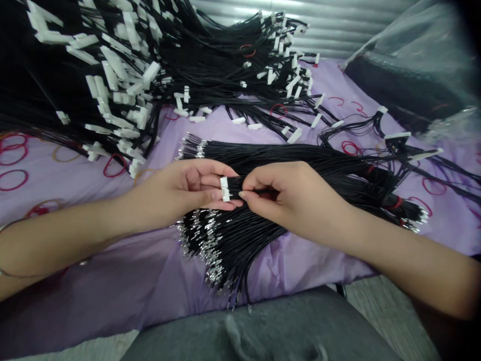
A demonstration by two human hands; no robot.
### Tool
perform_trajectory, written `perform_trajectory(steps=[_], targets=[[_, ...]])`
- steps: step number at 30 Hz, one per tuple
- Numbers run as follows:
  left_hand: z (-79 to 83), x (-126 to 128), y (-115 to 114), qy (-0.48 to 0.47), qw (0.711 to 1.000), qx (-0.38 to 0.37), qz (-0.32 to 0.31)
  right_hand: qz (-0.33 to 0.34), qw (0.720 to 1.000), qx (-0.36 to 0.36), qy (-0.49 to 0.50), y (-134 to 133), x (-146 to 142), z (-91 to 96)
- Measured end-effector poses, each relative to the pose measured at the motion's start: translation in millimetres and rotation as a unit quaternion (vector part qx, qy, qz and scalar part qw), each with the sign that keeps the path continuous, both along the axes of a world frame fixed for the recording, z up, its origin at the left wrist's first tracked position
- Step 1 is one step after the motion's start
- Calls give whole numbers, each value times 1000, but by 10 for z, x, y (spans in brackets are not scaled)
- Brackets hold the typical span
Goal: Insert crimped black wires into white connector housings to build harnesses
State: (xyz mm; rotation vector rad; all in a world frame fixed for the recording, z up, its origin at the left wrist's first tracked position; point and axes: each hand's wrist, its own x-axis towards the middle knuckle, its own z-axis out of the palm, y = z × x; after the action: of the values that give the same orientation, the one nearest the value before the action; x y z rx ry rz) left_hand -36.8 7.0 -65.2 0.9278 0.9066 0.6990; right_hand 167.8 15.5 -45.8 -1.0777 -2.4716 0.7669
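Purple cloth (161, 281) covers the desk (285, 260); ridged grey wall (338, 27) at the far side. Left hand (199, 185) is clamped on a white connector (225, 189), thumb on the near side, fingers behind. Right hand (285, 193) has thumb and index pinched together on thin black wires (235, 188) coming out of the connector's right side. Fingertips of the two hands just beside each other; can't tell if they touch. Connector is mid-scene, above a pile (240, 235) of black wires lying left to right, silver tips at its left end. Bundle (408, 210) with silver tips at right, red band (393, 203) around it. Far left, big heap (112, 80) of black wires with white ends; far middle, another stack (218, 65), similar. Clear bag (406, 90) far right, dark contents. Red loops (13, 180) scattered left and right. Bracelet (22, 275) on left wrist. Grey-clothed lap (263, 326) at near edge.
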Motion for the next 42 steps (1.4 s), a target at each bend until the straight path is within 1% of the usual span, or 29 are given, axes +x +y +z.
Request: perform_trajectory(steps=[3,6,9,16,21,24,26,28,30,32,33,35,37,42], targets=[[8,-12,-8,4,1000,19,-11,21,1000,-7,13,28,28,0],[-4,-22,-19,12,999,32,0,51,999,-4,19,43,45,-9],[-21,-30,-23,25,999,33,5,67,997,0,27,41,43,-35],[-40,-27,-16,12,999,38,1,66,996,20,62,13,11,-117],[-86,-54,-9,-17,998,52,-6,71,993,43,84,1,-5,-176],[-102,-62,-5,-28,998,54,-13,73,993,43,84,8,-6,-184],[-103,-57,1,-32,998,45,-15,71,993,51,78,18,14,-146],[-101,-50,9,-34,999,34,-15,57,992,87,75,20,53,-62],[-100,-47,13,-34,999,25,-13,19,987,141,78,4,96,47],[-101,-50,12,-38,999,19,-11,-15,983,168,78,-24,128,136],[-100,-52,9,-41,999,18,-11,-17,983,166,76,-37,134,159],[-97,-55,2,-43,999,20,-9,6,986,149,73,-47,130,154],[-90,-55,-3,-35,999,24,-10,24,988,136,70,-31,111,100],[-62,-42,-8,-25,999,29,-15,30,991,114,56,49,75,-10]])
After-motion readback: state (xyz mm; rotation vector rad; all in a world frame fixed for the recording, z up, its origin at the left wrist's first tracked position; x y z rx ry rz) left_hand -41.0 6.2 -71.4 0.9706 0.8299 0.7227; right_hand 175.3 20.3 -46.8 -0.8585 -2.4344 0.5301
